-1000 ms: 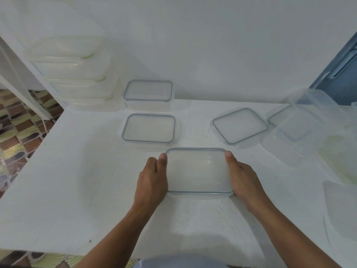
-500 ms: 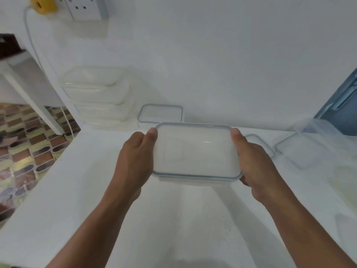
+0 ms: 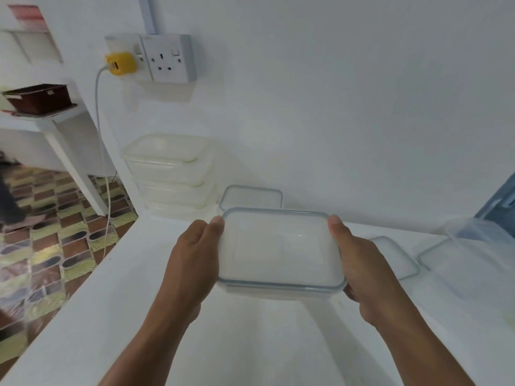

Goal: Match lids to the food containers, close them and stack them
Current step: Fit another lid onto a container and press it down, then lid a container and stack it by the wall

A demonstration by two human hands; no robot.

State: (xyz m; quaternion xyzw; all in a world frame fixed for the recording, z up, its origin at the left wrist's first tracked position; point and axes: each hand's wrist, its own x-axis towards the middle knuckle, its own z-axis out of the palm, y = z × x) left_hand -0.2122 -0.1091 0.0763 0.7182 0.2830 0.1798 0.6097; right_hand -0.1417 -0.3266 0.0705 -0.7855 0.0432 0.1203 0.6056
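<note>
Head view: the left hand and right hand grip the short ends of the lidded container, thumbs on its rim, holding it above the white table in front of a smaller container by the wall. Their fingers are hidden beneath it. The stack of closed containers stands at the back left corner, near the table's left edge, with bare tabletop between it and the hands
</note>
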